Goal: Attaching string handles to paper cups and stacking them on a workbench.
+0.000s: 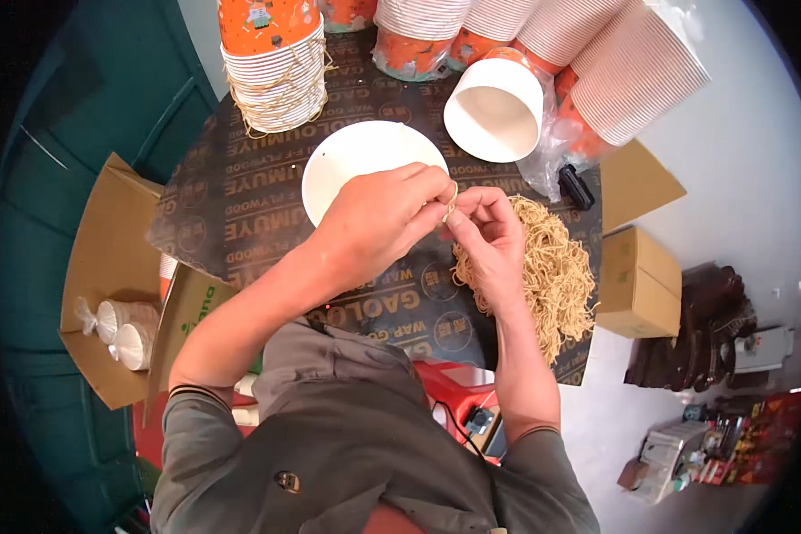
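- Tan strand sits pinched between the fingertips of the left hand and right hand, both nearly closed, above the tabletop.
- Working this one strand looks like the step in hand; a loose pile lies beside the right hand.
- The next move seems to call for a light two-handed pinch, clear of the white tub.

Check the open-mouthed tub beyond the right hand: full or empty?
Empty. The tub's mouth faces the camera, showing only bare white interior.
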Demonstrator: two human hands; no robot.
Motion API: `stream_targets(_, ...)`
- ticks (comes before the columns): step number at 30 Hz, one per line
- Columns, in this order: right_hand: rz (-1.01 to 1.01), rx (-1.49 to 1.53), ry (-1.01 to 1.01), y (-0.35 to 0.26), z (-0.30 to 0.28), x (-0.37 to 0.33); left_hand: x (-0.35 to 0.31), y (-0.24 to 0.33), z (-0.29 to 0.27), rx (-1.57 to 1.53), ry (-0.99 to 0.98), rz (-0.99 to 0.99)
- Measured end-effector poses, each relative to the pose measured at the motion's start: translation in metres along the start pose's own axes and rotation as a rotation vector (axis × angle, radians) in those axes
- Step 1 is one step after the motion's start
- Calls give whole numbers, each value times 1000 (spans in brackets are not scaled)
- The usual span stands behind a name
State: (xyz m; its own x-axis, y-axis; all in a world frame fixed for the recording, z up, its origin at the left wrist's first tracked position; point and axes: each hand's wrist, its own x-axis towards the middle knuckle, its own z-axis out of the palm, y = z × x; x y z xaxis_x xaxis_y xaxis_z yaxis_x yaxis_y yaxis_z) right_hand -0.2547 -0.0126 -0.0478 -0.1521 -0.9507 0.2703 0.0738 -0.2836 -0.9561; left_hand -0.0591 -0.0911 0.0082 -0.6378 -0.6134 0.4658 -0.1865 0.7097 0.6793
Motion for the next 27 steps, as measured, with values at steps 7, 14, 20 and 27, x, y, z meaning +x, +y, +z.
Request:
stream_targets(7,65,28,5,-1,-5,-2,0,-3,3,4,-1,65)
stream_targets(14,105,67,-24,-2,-11,0,0,-5,-2,-33,-11,59)
stream_targets(20,241,41,-120,-7,-20,2,-3,-8,-6,-457,-154,-282)
stream_targets(27,319,65,-179,-9,-27,2,2,-19,-4,-649,-163,-378)
